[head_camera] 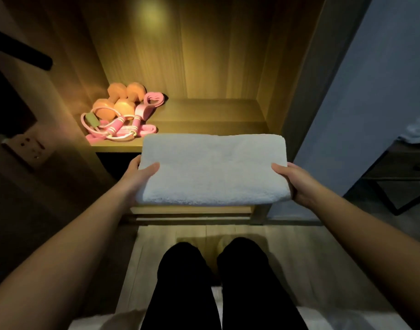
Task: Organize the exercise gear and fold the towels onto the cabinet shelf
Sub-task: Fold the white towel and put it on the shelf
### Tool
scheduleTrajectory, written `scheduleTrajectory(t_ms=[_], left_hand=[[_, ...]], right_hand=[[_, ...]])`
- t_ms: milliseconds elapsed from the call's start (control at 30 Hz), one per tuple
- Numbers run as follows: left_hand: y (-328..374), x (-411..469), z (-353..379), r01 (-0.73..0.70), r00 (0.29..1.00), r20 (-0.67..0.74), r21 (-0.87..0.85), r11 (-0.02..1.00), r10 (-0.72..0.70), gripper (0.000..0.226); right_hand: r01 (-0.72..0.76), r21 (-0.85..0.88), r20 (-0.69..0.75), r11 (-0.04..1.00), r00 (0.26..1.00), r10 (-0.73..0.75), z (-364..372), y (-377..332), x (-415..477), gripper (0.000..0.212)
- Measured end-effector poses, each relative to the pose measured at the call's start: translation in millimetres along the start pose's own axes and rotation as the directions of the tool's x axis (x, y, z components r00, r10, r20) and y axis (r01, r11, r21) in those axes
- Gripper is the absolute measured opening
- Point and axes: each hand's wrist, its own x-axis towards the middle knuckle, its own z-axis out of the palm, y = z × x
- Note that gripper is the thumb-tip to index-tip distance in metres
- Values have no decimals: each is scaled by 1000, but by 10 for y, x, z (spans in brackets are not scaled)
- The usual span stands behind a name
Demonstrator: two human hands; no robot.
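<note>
A folded white towel (213, 169) is held flat in the air just in front of the lit wooden cabinet shelf (209, 115). My left hand (138, 176) grips its left edge, thumb on top. My right hand (293, 181) grips its right edge the same way. On the shelf's left side lie two orange dumbbells (117, 100), a pink jump rope (118, 126) with striped handles, and a pink resistance band (154, 100). The towel's far edge overlaps the shelf's front edge.
The cabinet's side walls (297, 91) flank the shelf. A wall socket (28, 145) sits at left. A dark side table (399, 172) stands at right. My legs in black trousers (218, 282) are below, over a wooden floor.
</note>
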Motion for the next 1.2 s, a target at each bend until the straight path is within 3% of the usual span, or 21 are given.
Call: scheduleTrajectory(t_ms=[167,333,500,567,600,667,800,867,933,1000,1067,1133,1200], left_hand=[[331,789,208,-54,998,-35,-3,999,54,32],[440,1509,344,-132,987,-76,120,984,142,51],[522,2030,482,-184,980,-75,24,983,185,55],[532,2183,545,-173,975,-120,129,976,188,55],[526,2238,569,-155,969,-147,260,953,197,55],[497,2296,613,-112,953,-190,501,858,235,59],[496,2276,647,-233,897,-146,648,725,418,59],[506,2210,650,-323,819,-69,765,557,570,56],[518,2112,671,-411,750,100,845,343,653,50],[471,1992,723,-510,741,325,841,178,588,61],[353,1943,776,-518,752,473,855,-31,460,82],[239,1979,809,-436,770,492,871,-228,407,91],[217,2050,848,-379,770,474,878,-292,426,91]], right_hand=[[84,-107,-110,991,989,-96,211,-478,759,29],[146,-155,-178,977,969,-173,311,-613,1502,36],[201,-255,-252,946,930,-266,357,-717,1966,39],[180,-288,-273,941,926,-260,362,-751,2093,49],[155,-345,-268,926,929,-256,368,-749,2143,50],[100,-520,-269,849,924,-273,402,-724,2194,36],[71,-729,-301,681,860,-412,537,-746,2104,24],[63,-840,-249,538,837,-487,573,-775,2057,26],[129,-917,-115,377,820,-561,605,-780,1983,40],[310,-925,125,221,795,-594,656,-740,1877,57],[431,-902,357,24,777,-518,714,-644,1812,70],[417,-898,435,-138,798,-417,750,-542,1817,74],[365,-911,413,-193,804,-428,758,-501,1889,72]])
